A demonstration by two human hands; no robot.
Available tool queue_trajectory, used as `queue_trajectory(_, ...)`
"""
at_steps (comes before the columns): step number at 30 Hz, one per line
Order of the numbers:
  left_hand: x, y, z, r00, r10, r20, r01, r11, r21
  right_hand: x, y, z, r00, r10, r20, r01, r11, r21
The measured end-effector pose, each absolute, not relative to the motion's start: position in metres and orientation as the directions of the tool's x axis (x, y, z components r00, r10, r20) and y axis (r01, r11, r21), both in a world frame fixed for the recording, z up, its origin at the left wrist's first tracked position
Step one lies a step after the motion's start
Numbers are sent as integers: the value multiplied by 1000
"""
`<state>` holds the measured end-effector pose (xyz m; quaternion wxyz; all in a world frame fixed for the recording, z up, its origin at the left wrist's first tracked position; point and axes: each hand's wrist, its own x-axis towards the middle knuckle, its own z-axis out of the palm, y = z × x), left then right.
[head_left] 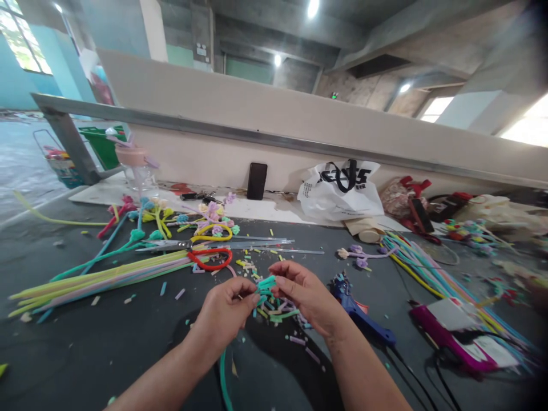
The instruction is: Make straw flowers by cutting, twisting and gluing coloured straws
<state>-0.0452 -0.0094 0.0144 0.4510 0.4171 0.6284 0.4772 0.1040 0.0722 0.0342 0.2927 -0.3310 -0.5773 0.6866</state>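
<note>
My left hand [226,311] and my right hand [303,294] meet over the dark tabletop [107,354], both pinched on a teal pipe cleaner [266,282] whose tip is bent into a small curled shape between my fingertips. Its long stem [223,377] trails down under my left wrist. Beneath my hands lies a scatter of short coloured cut pieces [278,314].
Red-handled scissors [209,257] and a bundle of long pastel stems [98,277] lie to the left, with finished little flowers [214,220] behind. A blue glue gun [355,311] sits right of my hand, more stems [432,274] beyond. A phone [257,180] and white bag [340,191] lean on the wall.
</note>
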Motion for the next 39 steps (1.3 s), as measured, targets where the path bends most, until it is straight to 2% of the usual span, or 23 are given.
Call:
queue_trajectory(10, -44, -11, 14, -326, 944, -44, 172, 105, 979, 100, 72, 25, -581, 813, -32, -31, -61, -998)
queue_trajectory(20, -46, -12, 5, -249, 947, 202, 427, -80, 901, 96, 69, 27, -543, 839, -39, 35, -24, -999)
queue_trajectory(22, -46, -12, 6, -235, 948, 214, 434, -95, 896, 96, 70, 26, -546, 837, -36, 46, -13, -999)
queue_trajectory(25, -46, -11, 9, -251, 966, 59, 316, 25, 948, 99, 71, 28, -584, 811, -36, 31, -22, -999)
queue_trajectory(27, -46, -11, 12, -225, 968, -108, 145, 143, 979, 103, 72, 30, -604, 797, -6, -18, -22, -1000)
queue_trajectory(29, -47, -11, 15, -130, 967, -218, -76, 209, 975, 106, 73, 32, -587, 807, 58, -83, 11, -996)
queue_trajectory(31, -49, -13, 18, 5, 969, -247, -305, 237, 922, 108, 74, 32, -563, 820, 105, -111, 51, -993)
queue_trajectory(33, -49, -15, 19, 146, 958, -245, -477, 285, 832, 108, 73, 31, -594, 800, 84, -88, 39, -995)
queue_trajectory(36, -50, -17, 18, 308, 930, -200, -614, 355, 705, 104, 69, 28, -713, 701, -18, -40, -66, -997)
queue_trajectory(39, -50, -17, 16, 353, 920, -172, -681, 379, 627, 99, 65, 26, -782, 623, -8, -76, -108, -991)
